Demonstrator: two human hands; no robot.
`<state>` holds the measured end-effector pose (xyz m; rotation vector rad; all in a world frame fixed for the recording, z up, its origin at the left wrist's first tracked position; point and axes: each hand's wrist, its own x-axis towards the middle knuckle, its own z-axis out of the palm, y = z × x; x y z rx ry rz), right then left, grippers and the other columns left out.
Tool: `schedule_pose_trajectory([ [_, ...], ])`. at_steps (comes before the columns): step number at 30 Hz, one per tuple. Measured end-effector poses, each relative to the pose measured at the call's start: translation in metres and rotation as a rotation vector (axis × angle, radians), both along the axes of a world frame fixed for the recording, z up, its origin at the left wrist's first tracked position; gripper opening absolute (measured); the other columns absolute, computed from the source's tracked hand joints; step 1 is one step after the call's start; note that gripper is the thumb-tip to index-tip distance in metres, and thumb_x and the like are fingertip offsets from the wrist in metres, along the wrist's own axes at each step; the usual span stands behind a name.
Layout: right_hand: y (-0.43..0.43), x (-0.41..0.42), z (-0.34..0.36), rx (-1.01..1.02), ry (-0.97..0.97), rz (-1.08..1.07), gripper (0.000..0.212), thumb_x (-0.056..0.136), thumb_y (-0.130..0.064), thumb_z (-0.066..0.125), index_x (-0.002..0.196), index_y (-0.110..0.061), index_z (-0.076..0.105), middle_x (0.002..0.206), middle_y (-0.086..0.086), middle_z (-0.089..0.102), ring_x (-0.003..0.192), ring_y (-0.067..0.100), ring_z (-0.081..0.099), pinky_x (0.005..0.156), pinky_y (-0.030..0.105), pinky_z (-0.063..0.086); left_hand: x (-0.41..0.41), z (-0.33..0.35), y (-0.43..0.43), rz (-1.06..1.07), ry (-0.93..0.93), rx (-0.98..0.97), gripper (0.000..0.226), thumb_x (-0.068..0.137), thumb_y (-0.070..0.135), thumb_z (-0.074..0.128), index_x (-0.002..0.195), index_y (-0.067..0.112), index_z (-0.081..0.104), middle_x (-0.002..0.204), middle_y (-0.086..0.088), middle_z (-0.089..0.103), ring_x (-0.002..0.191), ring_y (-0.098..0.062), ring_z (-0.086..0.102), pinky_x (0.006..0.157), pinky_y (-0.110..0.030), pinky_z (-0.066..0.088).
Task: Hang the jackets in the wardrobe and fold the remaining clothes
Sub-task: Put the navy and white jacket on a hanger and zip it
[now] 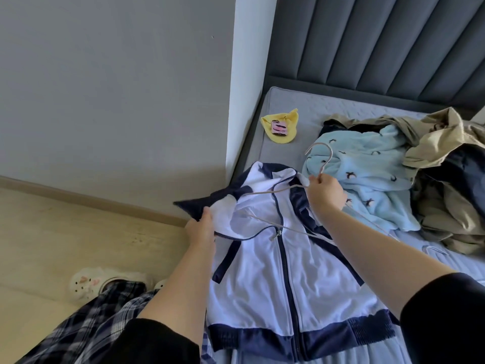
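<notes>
A white jacket with navy trim [265, 279] lies front up on the grey mattress [288, 106], its zip partly open at the neck. My left hand [200, 232] grips the jacket's left shoulder and lifts the cloth. My right hand [325, 193] pinches a thin pale wire hanger [321, 156] just below its hook. One hanger arm reaches inside the jacket's open neck. A heap of other clothes lies at the right: a light blue fleece garment [367, 169], beige garments [451, 143] and something dark [464, 169].
A yellow cloth [284, 127] with a pink phone [358, 127] on it lies near the mattress corner. A dark padded headboard [380, 43] stands behind. Left of the bed are a grey wall and a wooden floor [78, 232], with my plaid trousers and white clogs [86, 282].
</notes>
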<state>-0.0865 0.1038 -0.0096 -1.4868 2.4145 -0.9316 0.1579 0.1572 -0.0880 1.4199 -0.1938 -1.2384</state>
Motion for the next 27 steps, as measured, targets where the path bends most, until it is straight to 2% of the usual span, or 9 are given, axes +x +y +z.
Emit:
schedule_pose_trajectory([
  [4, 0.004, -0.009, 0.001, -0.072, 0.020, -0.089, 0.031, 0.097, -0.027, 0.037, 0.092, -0.012, 0.063, 0.086, 0.013, 0.064, 0.075, 0.029, 0.045, 0.089, 0.039, 0.031, 0.011, -0.004, -0.005, 0.104, 0.013, -0.021, 0.055, 0.097, 0.030, 0.054, 0.141, 0.001, 0.038, 0.133, -0.014, 0.054, 0.112, -0.030, 0.059, 0.093, -0.042, 0.051],
  [7, 0.006, -0.009, 0.004, -0.078, -0.004, -0.100, 0.030, 0.097, -0.027, 0.038, 0.092, -0.011, 0.063, 0.090, 0.015, 0.066, 0.078, 0.030, 0.047, 0.090, 0.038, 0.031, 0.008, 0.001, -0.004, 0.038, 0.077, -0.141, 0.047, 0.098, 0.029, 0.052, 0.135, 0.001, 0.045, 0.124, -0.012, 0.060, 0.102, -0.026, 0.063, 0.074, -0.034, 0.053],
  [12, 0.003, 0.018, -0.003, -0.011, -0.125, 0.019, 0.029, 0.096, -0.034, 0.046, 0.077, -0.014, 0.051, 0.089, 0.014, 0.064, 0.090, 0.035, 0.057, 0.084, 0.038, 0.040, -0.036, 0.026, 0.011, -0.431, 0.240, -0.323, 0.027, 0.101, 0.016, 0.045, 0.125, 0.008, 0.054, 0.102, -0.007, 0.070, 0.092, -0.023, 0.067, 0.079, -0.038, 0.055],
  [16, -0.002, 0.043, -0.012, 0.103, -0.305, 0.190, 0.039, 0.096, -0.033, 0.050, 0.059, -0.020, 0.044, 0.063, -0.004, 0.048, 0.071, 0.024, 0.049, 0.059, 0.027, 0.035, -0.055, 0.017, 0.029, -0.887, 0.192, -0.232, 0.025, 0.099, 0.011, 0.049, 0.122, 0.009, 0.057, 0.100, -0.003, 0.071, 0.093, -0.018, 0.067, 0.080, -0.030, 0.055],
  [18, -0.006, 0.044, -0.011, 0.106, -0.390, 0.178, 0.035, 0.095, -0.034, 0.049, 0.062, -0.021, 0.048, 0.064, -0.003, 0.050, 0.069, 0.020, 0.048, 0.064, 0.023, 0.037, -0.051, 0.013, 0.030, -1.025, 0.048, -0.132, 0.020, 0.095, 0.011, 0.054, 0.113, 0.009, 0.061, 0.099, -0.007, 0.068, 0.091, -0.021, 0.065, 0.080, -0.032, 0.054],
  [20, -0.007, 0.042, -0.009, 0.062, -0.476, 0.122, 0.032, 0.094, -0.029, 0.050, 0.066, -0.012, 0.050, 0.064, 0.002, 0.047, 0.068, 0.021, 0.044, 0.064, 0.027, 0.036, -0.045, 0.017, 0.024, -1.063, -0.255, -0.038, 0.009, 0.090, 0.016, 0.055, 0.091, 0.012, 0.062, 0.086, -0.007, 0.063, 0.080, -0.022, 0.062, 0.075, -0.033, 0.053],
  [22, -0.007, 0.042, -0.006, 0.009, -0.511, 0.071, 0.033, 0.092, -0.022, 0.050, 0.063, -0.008, 0.044, 0.058, 0.004, 0.037, 0.066, 0.021, 0.036, 0.058, 0.029, 0.030, -0.037, 0.024, 0.017, -0.959, -0.563, 0.002, 0.028, 0.094, 0.030, 0.052, 0.068, 0.019, 0.053, 0.070, 0.002, 0.054, 0.074, -0.022, 0.056, 0.071, -0.032, 0.050],
  [25, -0.005, 0.045, 0.000, -0.053, -0.502, 0.082, 0.033, 0.092, -0.022, 0.050, 0.063, -0.009, 0.043, 0.057, 0.004, 0.036, 0.060, 0.019, 0.033, 0.058, 0.029, 0.029, -0.027, 0.032, 0.017, -0.426, -1.115, -0.372, 0.050, 0.089, 0.051, 0.046, 0.050, 0.021, 0.040, 0.052, 0.009, 0.042, 0.059, -0.014, 0.045, 0.061, -0.031, 0.037],
  [27, -0.001, 0.050, 0.004, -0.093, -0.460, 0.145, 0.030, 0.092, -0.023, 0.050, 0.067, -0.006, 0.047, 0.061, 0.008, 0.040, 0.062, 0.020, 0.036, 0.062, 0.031, 0.032, -0.020, 0.038, 0.016, -0.141, -1.363, -0.662, 0.036, 0.085, 0.049, 0.050, 0.066, 0.019, 0.058, 0.072, 0.008, 0.055, 0.075, -0.015, 0.050, 0.073, -0.034, 0.044],
])
